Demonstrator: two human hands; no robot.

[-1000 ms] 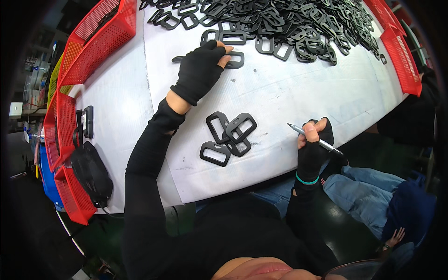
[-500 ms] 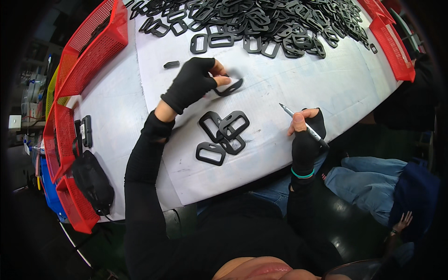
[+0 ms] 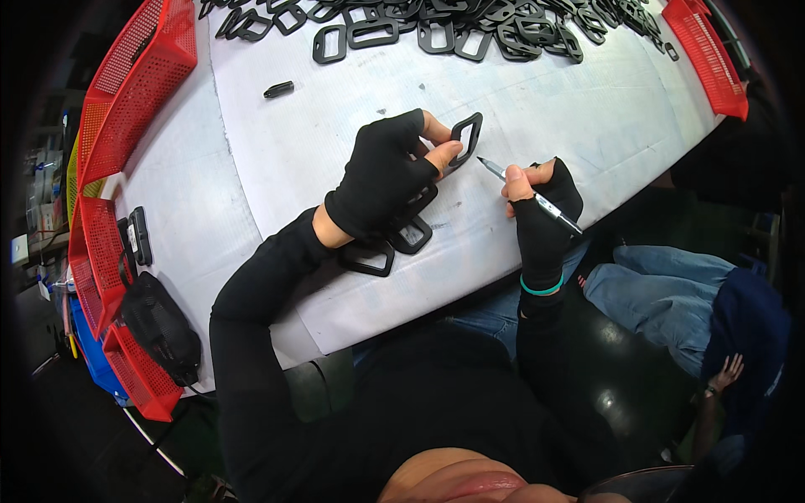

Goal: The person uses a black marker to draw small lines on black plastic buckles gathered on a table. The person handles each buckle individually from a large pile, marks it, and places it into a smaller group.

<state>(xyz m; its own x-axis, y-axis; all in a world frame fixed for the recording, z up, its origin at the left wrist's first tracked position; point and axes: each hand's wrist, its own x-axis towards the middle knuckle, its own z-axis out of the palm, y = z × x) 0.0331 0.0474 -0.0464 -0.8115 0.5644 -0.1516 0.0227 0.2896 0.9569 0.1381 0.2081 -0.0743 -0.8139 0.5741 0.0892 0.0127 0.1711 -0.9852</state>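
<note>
Between thumb and fingertips, my left hand (image 3: 394, 172) in a black fingerless glove holds a black rectangular plastic frame (image 3: 476, 138), tilted up off the table. My right hand (image 3: 543, 197), gloved the same way, grips a silver-grey marker pen (image 3: 556, 215). Its bare tip points up and left, close to the held frame but apart from it. Beneath my left hand and wrist lie several more black frames (image 3: 411, 236), partly hidden. A small black pen cap (image 3: 278, 90) rests on the table to the left.
A large heap of black frames (image 3: 436, 33) spreads along the far edge of the white-covered table (image 3: 251, 168). Red perforated baskets (image 3: 138, 92) line the left side; another red basket (image 3: 708, 63) stands far right. A black pouch (image 3: 159, 323) lies at left. Another person (image 3: 671, 310) sits at right.
My left hand has moved right and nearer with the frame, now turned more upright beside the pen. The pen hand has shifted slightly up in the picture. The view has tilted nearer.
</note>
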